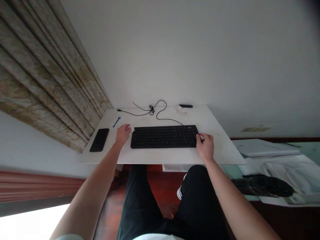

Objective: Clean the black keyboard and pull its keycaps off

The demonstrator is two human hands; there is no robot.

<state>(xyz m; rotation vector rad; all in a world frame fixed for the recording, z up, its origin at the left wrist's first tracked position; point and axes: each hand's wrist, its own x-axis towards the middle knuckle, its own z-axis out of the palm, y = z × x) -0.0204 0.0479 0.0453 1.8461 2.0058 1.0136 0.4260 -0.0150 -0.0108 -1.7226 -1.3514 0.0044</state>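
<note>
As you sit at the white worktop (160,156), your legs in dark trousers (200,200) reach under its near edge, and a black-and-white shoe (179,192) shows between them over the reddish floor (157,186). Off to your right, beyond the worktop's side, a black object (270,186) too blurred to identify lies near some papers (268,148).

On the worktop, the black keyboard (163,137) lies flat around the middle, its long side roughly along the near edge but set back from it. Your right hand (205,146) touches the keyboard's right end, thumb and fingers bent close; you cannot tell from this view whether they grip it. A dark phone (99,140) lies flat at the left side, well apart from the keyboard. Between the two, your left hand (122,133) has its fingertips together on a small white scrap (132,129), right at the keyboard's far left corner.

Farther back, a slim blue tool (116,122) lies slantwise just beyond your left hand. From the keyboard's far side a thin black cable (163,115) curves to a tied bundle, then runs left to its plug (119,110). Near the far edge, right of the bundle, lies a dark stick-like object (186,106). Behind everything rises a pale wall (190,50), with a patterned curtain (55,66) on the left.
</note>
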